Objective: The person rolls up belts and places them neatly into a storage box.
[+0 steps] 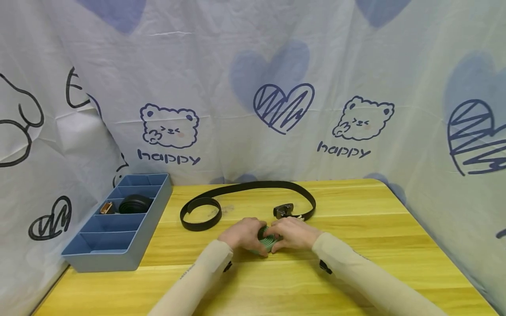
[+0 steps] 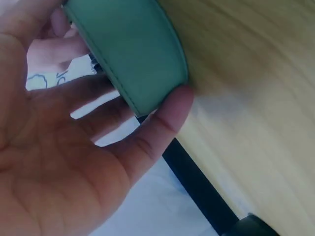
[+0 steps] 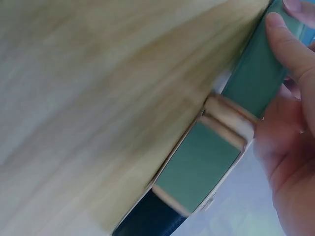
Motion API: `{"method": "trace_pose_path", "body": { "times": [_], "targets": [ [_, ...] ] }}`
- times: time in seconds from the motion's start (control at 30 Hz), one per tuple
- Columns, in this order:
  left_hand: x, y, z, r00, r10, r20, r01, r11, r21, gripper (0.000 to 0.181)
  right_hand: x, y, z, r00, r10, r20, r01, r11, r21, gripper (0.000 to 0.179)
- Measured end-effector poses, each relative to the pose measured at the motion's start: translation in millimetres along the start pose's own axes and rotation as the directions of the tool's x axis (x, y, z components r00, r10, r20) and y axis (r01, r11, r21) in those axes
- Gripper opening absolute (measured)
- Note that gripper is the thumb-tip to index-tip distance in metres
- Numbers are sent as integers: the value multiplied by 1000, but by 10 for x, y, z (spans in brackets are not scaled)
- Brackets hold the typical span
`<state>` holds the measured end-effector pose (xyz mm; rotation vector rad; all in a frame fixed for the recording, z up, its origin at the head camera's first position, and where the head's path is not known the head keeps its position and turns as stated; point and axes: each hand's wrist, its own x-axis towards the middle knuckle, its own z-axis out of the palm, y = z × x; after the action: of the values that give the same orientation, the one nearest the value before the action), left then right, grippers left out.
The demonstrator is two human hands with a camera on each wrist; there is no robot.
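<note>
A green belt [image 1: 268,244] lies coiled near the middle of the table, between both hands. My left hand [image 1: 246,235] holds the coil from the left. In the left wrist view, its thumb presses the stitched edge of the green strap [image 2: 133,54], with fingers around the far side. From the right, my right hand [image 1: 294,232] grips the coil. The right wrist view shows its thumb and fingers on the strap [image 3: 261,73], beside a gold-edged buckle [image 3: 202,162] with a green face. Dark strap continues below that buckle. The hands cover part of the coil.
A black belt [image 1: 253,184] curves across the table behind the hands, one end looped, its dark buckle [image 1: 283,210] close to my right hand. At left stands a blue divided tray [image 1: 148,237] holding a rolled black belt [image 1: 135,204] with a gold-brown buckle [image 1: 106,208].
</note>
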<state>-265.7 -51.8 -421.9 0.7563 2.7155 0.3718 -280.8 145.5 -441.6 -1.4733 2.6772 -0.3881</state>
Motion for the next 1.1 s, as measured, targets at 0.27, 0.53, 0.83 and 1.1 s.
{"method": "trace_pose_path", "body": {
  "times": [0.27, 0.53, 0.83, 1.1],
  "targets": [
    [-25, 40, 19, 998, -55, -12, 55, 998, 35, 56, 6, -38, 0, 1000, 24, 1, -24, 998, -60, 42],
    [-3, 43, 70, 998, -3, -61, 6, 999, 46, 48, 24, -91, 1, 1000, 18, -8, -19, 997, -80, 41],
    [-15, 12, 57, 999, 0, -33, 0, 1000, 10, 46, 47, -167, -6, 1000, 17, 21, -15, 997, -73, 39],
    [20, -56, 35, 1000, 25, -19, -25, 999, -26, 41, 52, -161, -9, 1000, -9, 13, 10, 996, -85, 33]
  ]
}}
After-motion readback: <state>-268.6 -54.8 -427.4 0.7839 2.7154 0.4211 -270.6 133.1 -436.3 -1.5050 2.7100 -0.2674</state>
